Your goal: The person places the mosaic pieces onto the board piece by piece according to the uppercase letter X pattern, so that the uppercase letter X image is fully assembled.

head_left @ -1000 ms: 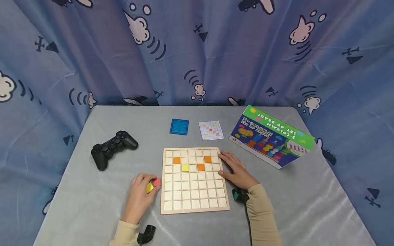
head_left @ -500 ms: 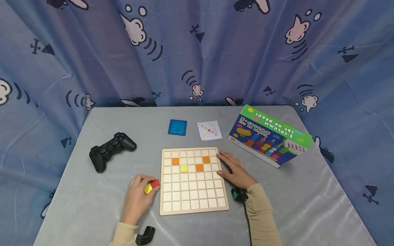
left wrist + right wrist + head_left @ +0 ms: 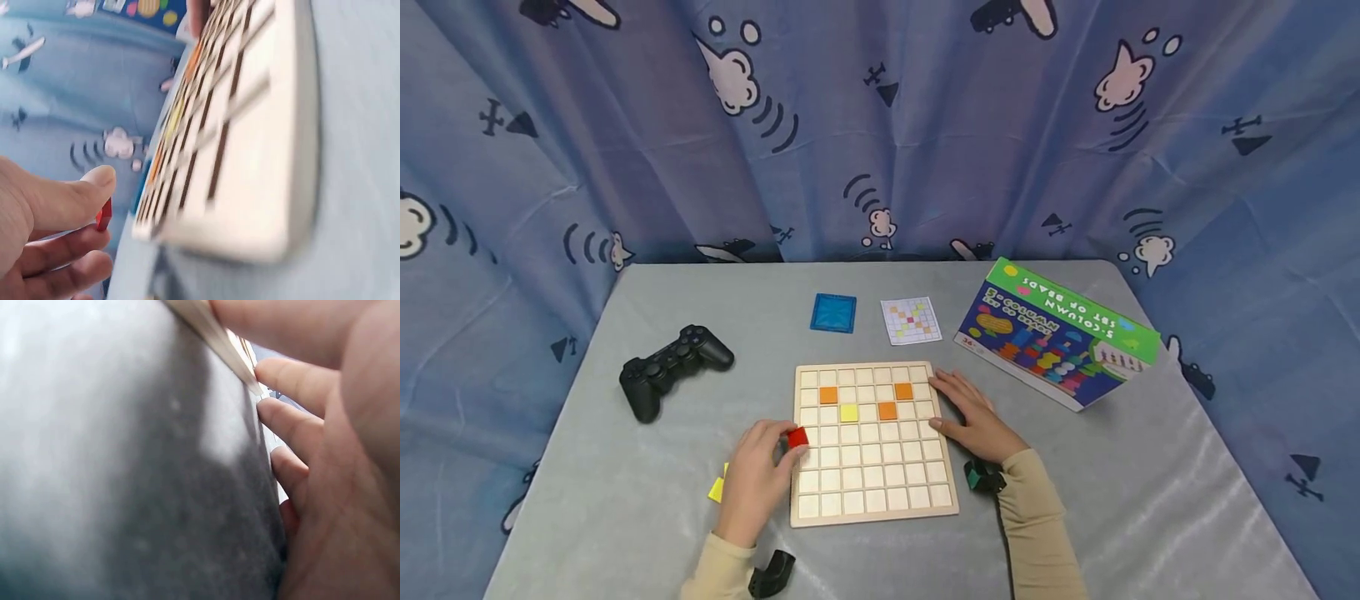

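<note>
A grid board (image 3: 874,442) lies mid-table (image 3: 625,500). A game controller (image 3: 672,369) sits at its ten o'clock, a pattern card (image 3: 911,320) at twelve, and a boxed toy set (image 3: 1060,332) at two, apparently tilted.

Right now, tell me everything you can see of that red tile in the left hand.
The red tile is a small, flat, square, glossy piece. The left hand pinches it between thumb and fingers at the wooden grid board's left edge, about midway down, over the outer column. Whether it touches the board cannot be told.
</note>
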A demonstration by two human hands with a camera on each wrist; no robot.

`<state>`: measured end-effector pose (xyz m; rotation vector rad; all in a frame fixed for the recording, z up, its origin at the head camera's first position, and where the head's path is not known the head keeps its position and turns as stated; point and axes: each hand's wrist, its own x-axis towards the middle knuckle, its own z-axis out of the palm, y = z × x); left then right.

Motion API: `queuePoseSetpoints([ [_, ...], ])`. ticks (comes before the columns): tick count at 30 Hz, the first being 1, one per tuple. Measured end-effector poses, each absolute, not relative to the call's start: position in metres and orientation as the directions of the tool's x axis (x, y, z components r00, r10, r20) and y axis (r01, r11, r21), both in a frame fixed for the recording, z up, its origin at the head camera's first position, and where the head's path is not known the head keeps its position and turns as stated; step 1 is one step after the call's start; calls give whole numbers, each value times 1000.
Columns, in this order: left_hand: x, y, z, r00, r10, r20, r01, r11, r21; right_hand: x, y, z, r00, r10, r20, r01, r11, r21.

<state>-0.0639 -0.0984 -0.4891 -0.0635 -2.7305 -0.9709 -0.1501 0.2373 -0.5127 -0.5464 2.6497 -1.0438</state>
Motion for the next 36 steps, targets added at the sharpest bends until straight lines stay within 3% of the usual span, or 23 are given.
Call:
queuePoseSetpoints([
  [8, -82, -67, -479, -933, 159, 324, 321, 777, 541, -150, 238, -512, -899, -428, -90, -250, 671, -698],
  [21, -104, -36, -486, -905, 339, 256, 424, 742, 519, -150, 237, -513, -904, -419, -83, -248, 673, -696],
  [36, -103, -27, -500, -920, 301, 250, 391, 739, 549, -150, 239, -514, -897, -434, -83, -257, 664, -702],
])
